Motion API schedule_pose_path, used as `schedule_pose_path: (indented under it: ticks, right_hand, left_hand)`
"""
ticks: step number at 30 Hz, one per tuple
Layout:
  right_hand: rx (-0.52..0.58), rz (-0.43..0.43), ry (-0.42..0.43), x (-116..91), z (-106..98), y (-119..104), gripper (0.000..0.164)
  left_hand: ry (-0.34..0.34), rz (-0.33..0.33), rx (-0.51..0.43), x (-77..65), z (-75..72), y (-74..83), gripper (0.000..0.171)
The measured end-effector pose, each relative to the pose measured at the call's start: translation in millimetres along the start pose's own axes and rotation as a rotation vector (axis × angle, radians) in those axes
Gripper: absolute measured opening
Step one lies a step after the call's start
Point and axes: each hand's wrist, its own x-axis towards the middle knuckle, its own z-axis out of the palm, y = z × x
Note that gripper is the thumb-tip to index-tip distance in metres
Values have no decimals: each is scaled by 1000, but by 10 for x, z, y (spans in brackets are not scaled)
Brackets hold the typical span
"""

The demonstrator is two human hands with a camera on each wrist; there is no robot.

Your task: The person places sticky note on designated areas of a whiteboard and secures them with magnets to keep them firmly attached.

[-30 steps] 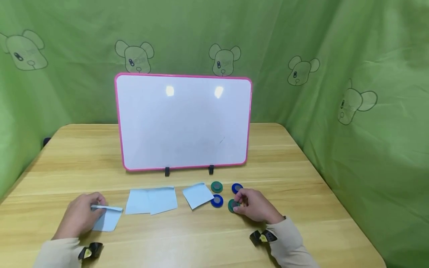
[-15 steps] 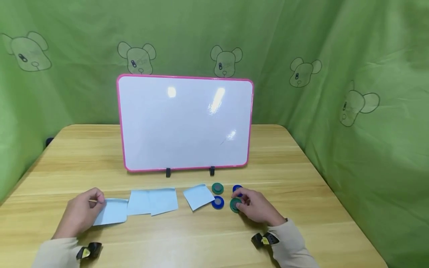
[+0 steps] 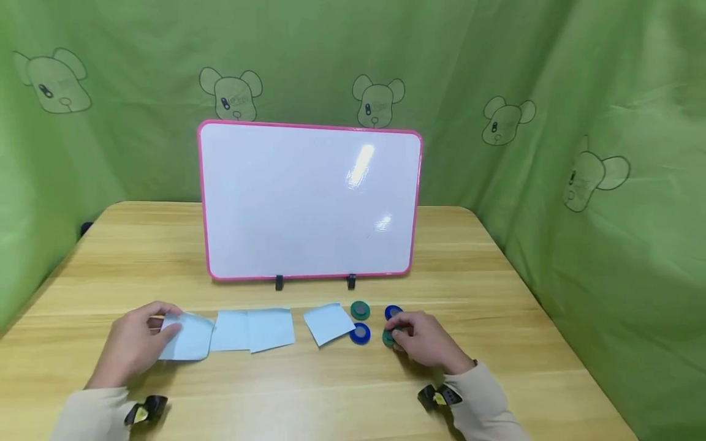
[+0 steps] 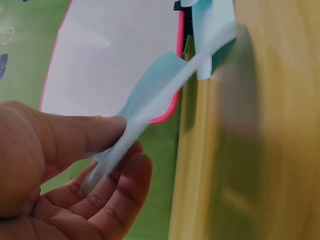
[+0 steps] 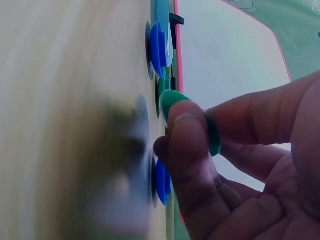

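Note:
In the head view my left hand (image 3: 132,343) pinches a light-blue sticky note (image 3: 190,338) by its left side. Seen from the left wrist, the thumb lies on one face of that note (image 4: 145,107) and the fingers lie behind it; it is raised off the table and slightly bent. My right hand (image 3: 430,342) holds a green round magnet (image 5: 214,134) between thumb and fingers, tilted and lifted off the tabletop. Close by lie a blue magnet (image 3: 393,311), another blue magnet (image 3: 360,334) and a green magnet (image 3: 360,310).
Three more light-blue notes lie in a row: a left one (image 3: 230,332), a middle one (image 3: 273,331) overlapping it, and a separate right one (image 3: 328,324) reaching a blue magnet. Behind them a pink-framed whiteboard (image 3: 309,202) stands on black feet (image 3: 279,283). Green curtains (image 3: 595,257) enclose the table.
My left hand has turned and raised the note, which now shows more of its face and sits farther right and back. The green magnet has tilted up in my right hand's fingers.

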Motion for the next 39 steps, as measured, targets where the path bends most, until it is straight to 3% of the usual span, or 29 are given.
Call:
schedule_pose_path:
  ticks: [9,18,26,39]
  right_hand:
    - [-41,11,26,-11,-65,-45,28]
    - [-85,-86,97,77,-161,-46,10]
    - [-135,-185,146,184,-272,-101,7]
    - [-105,-231,193,407,-365,-191,12]
  left_hand:
    - [-23,-26,-22,7,-54,54,44]
    - [-43,-27,-34,32,-102,97,56]
    - [-34,15,-87,65,-133,132,63]
    - [-14,77,-107,216,-228,311,64]
